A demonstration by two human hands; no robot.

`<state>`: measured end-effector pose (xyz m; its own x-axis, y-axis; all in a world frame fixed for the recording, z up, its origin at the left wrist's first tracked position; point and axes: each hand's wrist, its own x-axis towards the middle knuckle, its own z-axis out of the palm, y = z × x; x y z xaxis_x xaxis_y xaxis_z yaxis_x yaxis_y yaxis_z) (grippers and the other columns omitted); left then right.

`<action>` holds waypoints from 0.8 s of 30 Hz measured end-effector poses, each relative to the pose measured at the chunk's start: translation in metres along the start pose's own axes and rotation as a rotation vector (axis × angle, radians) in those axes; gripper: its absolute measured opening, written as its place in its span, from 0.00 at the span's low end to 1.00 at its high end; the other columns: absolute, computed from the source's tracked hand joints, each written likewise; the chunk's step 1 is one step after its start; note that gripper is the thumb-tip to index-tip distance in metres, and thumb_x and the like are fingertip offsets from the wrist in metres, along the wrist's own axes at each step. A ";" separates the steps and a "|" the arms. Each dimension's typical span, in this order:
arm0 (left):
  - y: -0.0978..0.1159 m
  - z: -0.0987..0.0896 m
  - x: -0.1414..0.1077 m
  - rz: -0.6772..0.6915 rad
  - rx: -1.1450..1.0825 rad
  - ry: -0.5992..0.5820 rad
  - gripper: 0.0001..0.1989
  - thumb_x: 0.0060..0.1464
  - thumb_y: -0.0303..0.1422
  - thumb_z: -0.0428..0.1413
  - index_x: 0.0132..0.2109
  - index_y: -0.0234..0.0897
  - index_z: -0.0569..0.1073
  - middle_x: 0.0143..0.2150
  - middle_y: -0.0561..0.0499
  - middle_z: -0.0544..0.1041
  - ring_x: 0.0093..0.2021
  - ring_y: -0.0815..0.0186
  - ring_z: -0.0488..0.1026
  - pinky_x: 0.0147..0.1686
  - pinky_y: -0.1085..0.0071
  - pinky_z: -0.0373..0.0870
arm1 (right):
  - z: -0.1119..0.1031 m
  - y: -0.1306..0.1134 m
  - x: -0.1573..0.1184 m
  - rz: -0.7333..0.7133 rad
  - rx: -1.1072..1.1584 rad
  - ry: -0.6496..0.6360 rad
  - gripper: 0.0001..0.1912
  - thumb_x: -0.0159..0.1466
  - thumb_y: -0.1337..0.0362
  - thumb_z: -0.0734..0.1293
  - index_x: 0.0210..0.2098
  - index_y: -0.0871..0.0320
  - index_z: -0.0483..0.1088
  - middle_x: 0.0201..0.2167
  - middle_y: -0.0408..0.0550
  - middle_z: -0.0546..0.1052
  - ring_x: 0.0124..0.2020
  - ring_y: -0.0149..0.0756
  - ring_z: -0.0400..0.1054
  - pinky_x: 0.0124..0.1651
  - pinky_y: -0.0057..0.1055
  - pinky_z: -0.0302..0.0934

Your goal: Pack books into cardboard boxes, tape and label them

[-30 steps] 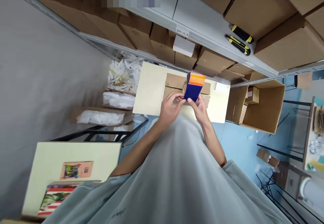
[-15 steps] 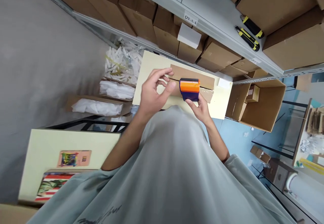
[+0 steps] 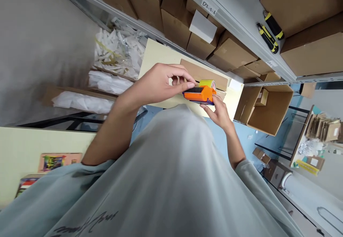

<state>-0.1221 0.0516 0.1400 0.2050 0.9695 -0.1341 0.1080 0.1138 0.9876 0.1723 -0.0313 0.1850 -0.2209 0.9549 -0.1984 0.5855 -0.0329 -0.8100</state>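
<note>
A tape dispenser (image 3: pixel 199 96), orange and dark blue, is gripped in my right hand (image 3: pixel 220 112) just above a long cardboard box (image 3: pixel 220 81). A yellow tape roll (image 3: pixel 207 84) shows on its far side. My left hand (image 3: pixel 171 81) reaches in from the left with thumb and forefinger pinched together at the roll's edge, where they seem to have the tape's end. That end is mostly hidden by the fingertips. Lying partly under the dispenser and hands, the flat cardboard box rests on the pale yellow table (image 3: pixel 150 56).
Shelves with brown boxes (image 3: pixel 174 26) run along the far side. Two utility knives (image 3: pixel 267 38) lie on the upper shelf. An open carton (image 3: pixel 280 110) stands to the right of the table. White packing scraps (image 3: pixel 120 51) fill a bag at the left.
The dispenser has turned in my right hand, so its yellow tape roll now shows. My left hand has moved right and its fingers have closed at the roll. The view has shifted somewhat.
</note>
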 end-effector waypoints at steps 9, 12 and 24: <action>0.037 0.024 -0.002 0.033 -0.025 -0.005 0.07 0.60 0.38 0.73 0.41 0.41 0.87 0.40 0.49 0.82 0.39 0.62 0.78 0.41 0.66 0.80 | -0.019 0.002 0.015 0.033 -0.104 -0.149 0.28 0.71 0.31 0.74 0.45 0.51 0.79 0.44 0.54 0.83 0.50 0.57 0.76 0.64 0.55 0.73; 0.023 0.036 -0.002 -0.014 -0.021 0.018 0.06 0.63 0.37 0.70 0.43 0.40 0.87 0.40 0.50 0.84 0.34 0.65 0.76 0.38 0.68 0.78 | -0.027 0.004 0.024 0.080 -0.124 -0.236 0.29 0.71 0.31 0.75 0.47 0.51 0.79 0.43 0.52 0.84 0.47 0.54 0.77 0.60 0.51 0.73; -0.056 0.020 0.015 -0.240 -0.256 0.352 0.13 0.61 0.40 0.75 0.40 0.37 0.83 0.37 0.50 0.84 0.38 0.64 0.82 0.41 0.68 0.87 | -0.129 -0.014 0.070 0.396 -0.097 -0.694 0.30 0.68 0.34 0.78 0.46 0.56 0.81 0.41 0.51 0.88 0.40 0.43 0.80 0.45 0.38 0.74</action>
<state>-0.1053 0.0553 0.0809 -0.1421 0.9189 -0.3680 -0.1395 0.3495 0.9265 0.2497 0.0741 0.2538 -0.3983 0.4752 -0.7846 0.7800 -0.2746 -0.5623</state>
